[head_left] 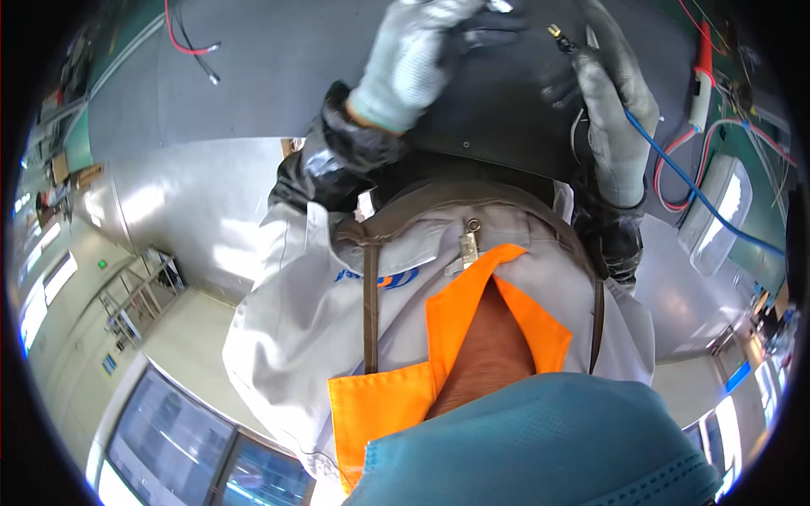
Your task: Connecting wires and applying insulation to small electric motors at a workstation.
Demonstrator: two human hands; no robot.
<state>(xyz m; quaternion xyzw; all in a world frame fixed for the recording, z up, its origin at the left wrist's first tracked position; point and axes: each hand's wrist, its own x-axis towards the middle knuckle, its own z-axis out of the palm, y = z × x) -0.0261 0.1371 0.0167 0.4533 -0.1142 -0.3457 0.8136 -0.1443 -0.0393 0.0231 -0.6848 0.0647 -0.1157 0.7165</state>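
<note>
Grey-white gloved left hand (405,72), near the top edge: fingers by a small, shiny silvery piece (499,5); blur and cropping mean we cannot tell whether they grip it. Our grey-white gloved right hand (623,126) has its fingers narrowed on 1 small black connector with a gold-coloured tip (563,40), over the flat dark-grey desk (253,76). Thin blue cable (717,211) runs beside that hand. We judge it best to pinch only the black body, leave the tip exposed and keep the cable slack.
</note>
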